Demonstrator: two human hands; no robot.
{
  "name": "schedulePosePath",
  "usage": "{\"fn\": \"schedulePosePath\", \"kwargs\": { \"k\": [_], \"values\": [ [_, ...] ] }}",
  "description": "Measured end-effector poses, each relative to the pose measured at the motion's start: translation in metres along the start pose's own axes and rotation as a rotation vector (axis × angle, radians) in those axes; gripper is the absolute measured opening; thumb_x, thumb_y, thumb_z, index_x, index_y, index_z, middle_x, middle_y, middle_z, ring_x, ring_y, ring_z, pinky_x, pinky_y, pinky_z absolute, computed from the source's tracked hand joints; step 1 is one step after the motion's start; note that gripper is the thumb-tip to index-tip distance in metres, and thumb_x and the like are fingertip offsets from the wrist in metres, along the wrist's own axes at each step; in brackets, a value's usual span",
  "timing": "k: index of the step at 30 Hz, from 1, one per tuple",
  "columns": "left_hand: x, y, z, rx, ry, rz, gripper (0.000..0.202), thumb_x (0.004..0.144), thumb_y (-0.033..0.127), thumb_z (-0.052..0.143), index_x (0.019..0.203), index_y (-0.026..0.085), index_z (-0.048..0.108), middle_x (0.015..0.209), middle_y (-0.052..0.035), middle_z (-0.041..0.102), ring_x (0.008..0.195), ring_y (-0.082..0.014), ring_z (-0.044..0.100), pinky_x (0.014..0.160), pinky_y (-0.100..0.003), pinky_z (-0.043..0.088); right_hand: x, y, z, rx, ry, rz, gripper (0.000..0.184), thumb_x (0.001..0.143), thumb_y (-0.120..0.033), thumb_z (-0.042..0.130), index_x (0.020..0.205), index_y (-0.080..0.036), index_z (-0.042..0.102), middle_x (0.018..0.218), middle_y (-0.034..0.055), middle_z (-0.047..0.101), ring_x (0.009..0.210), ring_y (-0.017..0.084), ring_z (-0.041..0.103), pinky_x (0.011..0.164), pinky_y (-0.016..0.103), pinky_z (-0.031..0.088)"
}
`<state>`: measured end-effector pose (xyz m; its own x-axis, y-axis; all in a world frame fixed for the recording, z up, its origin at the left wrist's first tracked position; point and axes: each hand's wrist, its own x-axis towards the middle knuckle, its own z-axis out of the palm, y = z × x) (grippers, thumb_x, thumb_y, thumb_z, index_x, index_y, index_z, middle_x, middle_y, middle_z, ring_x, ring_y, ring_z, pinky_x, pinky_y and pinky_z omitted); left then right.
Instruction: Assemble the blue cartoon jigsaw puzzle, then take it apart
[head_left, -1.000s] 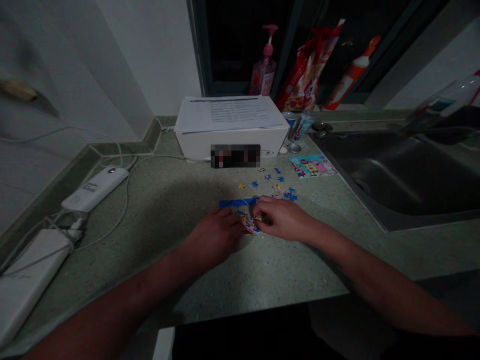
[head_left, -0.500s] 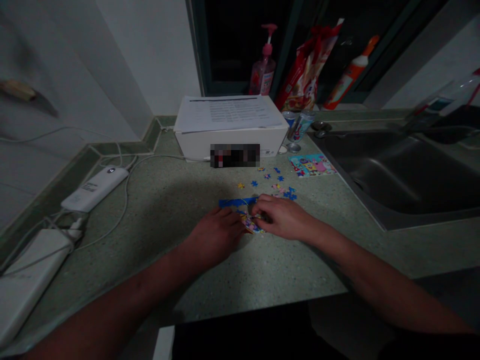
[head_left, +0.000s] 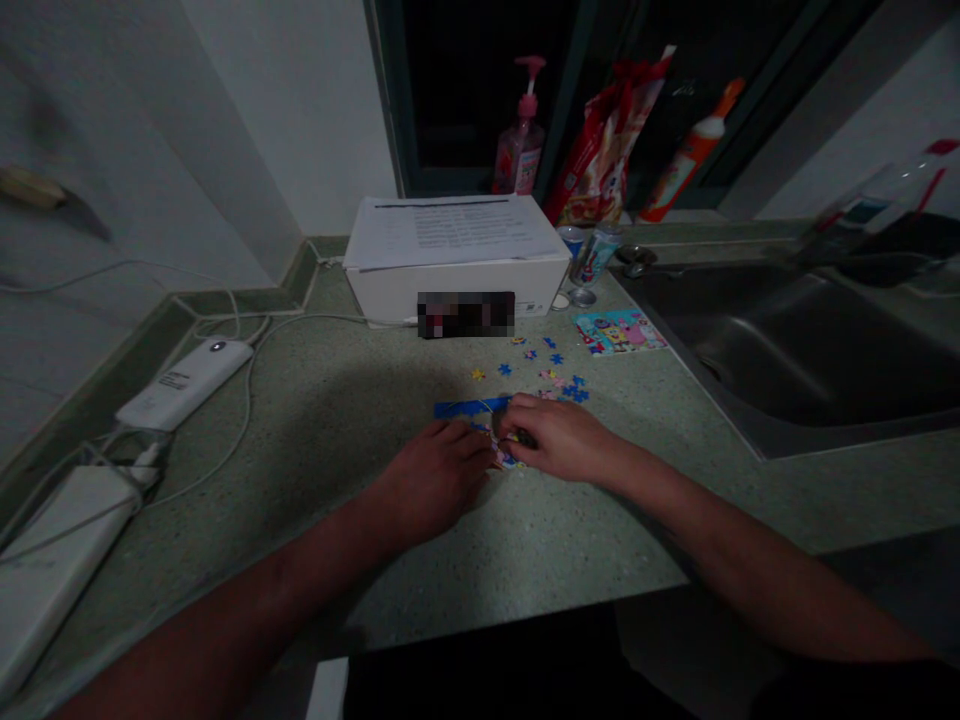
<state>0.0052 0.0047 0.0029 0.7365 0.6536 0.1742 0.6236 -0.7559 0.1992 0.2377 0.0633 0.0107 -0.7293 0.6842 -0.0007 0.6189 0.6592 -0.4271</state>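
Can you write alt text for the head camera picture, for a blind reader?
A person's left hand and right hand meet over a partly assembled jigsaw puzzle on a speckled green counter. Beyond it lie loose puzzle pieces, before a white box; a steel sink sits right.

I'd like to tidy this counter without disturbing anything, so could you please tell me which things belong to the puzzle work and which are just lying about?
In use: left hand and right hand, both on the partly built puzzle; loose pieces; probably the picture card.

Lying about: white box, soap pump, snack bag, orange bottle, power banks, sink.
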Motion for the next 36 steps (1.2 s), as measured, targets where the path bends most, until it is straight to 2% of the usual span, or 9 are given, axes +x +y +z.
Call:
{"fn": "schedulePosePath", "kwargs": {
  "k": [14, 18, 22, 36],
  "values": [
    [0.0009, -0.0003, 0.0009, -0.018, -0.016, -0.016, 0.023, 0.103, 0.021, 0.057, 0.122, 0.02, 0.07, 0.123, -0.0066, 0.073, 0.111, -0.0282, 0.064, 0.097, -0.045, 0.049, 0.0001, -0.0002, -0.0001, -0.014, 0.023, -0.028, 0.009, 0.097, -0.018, 0.062, 0.095, -0.021, 0.07, 0.098, 0.0034, 0.067, 0.085, 0.017, 0.062, 0.074, 0.031, 0.041],
    [0.0006, 0.0, -0.0003, -0.009, -0.03, -0.024, 0.022, 0.103, 0.022, 0.058, 0.122, 0.02, 0.07, 0.123, -0.0065, 0.073, 0.112, -0.0278, 0.064, 0.098, -0.045, 0.049, 0.0015, -0.0002, 0.0012, -0.017, 0.014, -0.009, 0.011, 0.096, -0.016, 0.061, 0.09, -0.02, 0.069, 0.094, 0.0027, 0.067, 0.078, 0.015, 0.06, 0.07, 0.03, 0.038],
    [0.001, 0.0006, -0.0027, -0.012, -0.045, -0.017, 0.023, 0.103, 0.02, 0.058, 0.123, 0.02, 0.069, 0.124, -0.0064, 0.073, 0.113, -0.0281, 0.064, 0.099, -0.045, 0.049, 0.0023, -0.0004, 0.0014, -0.017, 0.044, -0.006, 0.01, 0.095, -0.016, 0.062, 0.09, -0.021, 0.069, 0.095, 0.0026, 0.067, 0.081, 0.016, 0.061, 0.071, 0.029, 0.038],
    [0.0018, 0.0021, 0.0012, 0.018, -0.03, -0.025, 0.023, 0.103, 0.021, 0.056, 0.121, 0.019, 0.069, 0.124, -0.0078, 0.073, 0.111, -0.0293, 0.065, 0.096, -0.048, 0.052, 0.0016, -0.0002, 0.0013, -0.028, 0.019, -0.008, 0.01, 0.094, -0.015, 0.063, 0.089, -0.02, 0.069, 0.094, 0.0021, 0.068, 0.079, 0.015, 0.061, 0.07, 0.029, 0.037]
  ]
}}
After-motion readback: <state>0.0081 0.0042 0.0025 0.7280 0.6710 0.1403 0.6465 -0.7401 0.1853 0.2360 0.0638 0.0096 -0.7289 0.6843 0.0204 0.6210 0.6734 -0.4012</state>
